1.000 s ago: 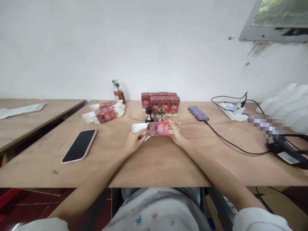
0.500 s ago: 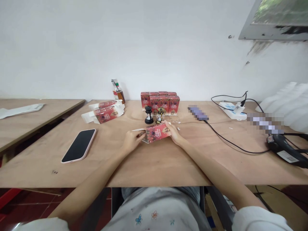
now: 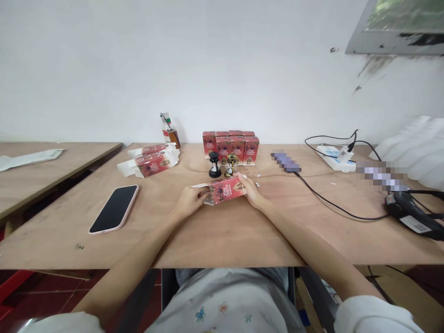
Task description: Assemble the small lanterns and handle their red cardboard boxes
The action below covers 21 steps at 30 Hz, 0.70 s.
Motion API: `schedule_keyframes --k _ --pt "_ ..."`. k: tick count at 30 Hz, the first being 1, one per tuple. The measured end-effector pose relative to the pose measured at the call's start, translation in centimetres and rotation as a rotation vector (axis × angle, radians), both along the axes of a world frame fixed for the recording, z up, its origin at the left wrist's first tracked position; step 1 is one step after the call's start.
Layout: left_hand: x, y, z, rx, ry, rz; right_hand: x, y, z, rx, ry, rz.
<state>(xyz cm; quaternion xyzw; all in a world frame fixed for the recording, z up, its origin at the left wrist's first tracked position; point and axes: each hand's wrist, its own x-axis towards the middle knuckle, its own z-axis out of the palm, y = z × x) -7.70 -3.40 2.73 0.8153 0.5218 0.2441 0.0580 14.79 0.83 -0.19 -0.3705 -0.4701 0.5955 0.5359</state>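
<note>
A small red printed carton [image 3: 225,190] is held lying sideways just above the wooden table [image 3: 222,231], between both hands. My left hand [image 3: 189,200] pinches its left end, where a white flap sticks out. My right hand [image 3: 250,190] grips its right end with curled fingers. Just behind the carton stand a black hourglass [image 3: 214,165] and a gold hourglass [image 3: 231,165]. A block of several upright red cartons [image 3: 231,146] stands behind those.
A pile of flat red cartons [image 3: 151,161] and a small bottle [image 3: 170,132] lie back left. A black phone [image 3: 114,208] rests at the left. Right side: a cable [image 3: 329,202], a power strip [image 3: 335,157], a black scanner [image 3: 411,215], white foam [image 3: 414,143]. A second table [image 3: 41,171] stands left.
The carton has tilted and turned slightly in my hands, its long white flap folding in at the left end. Both hands stayed in place near the hourglasses.
</note>
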Motion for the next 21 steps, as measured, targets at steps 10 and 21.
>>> schedule_keyframes --k 10,21 --pt "-1.4 1.0 0.5 0.062 0.281 0.157 0.4 -1.2 0.7 0.286 -0.23 0.073" --pt "-5.0 1.3 3.1 0.147 0.399 0.18 -0.1 -1.3 0.4 0.512 -0.528 0.011"
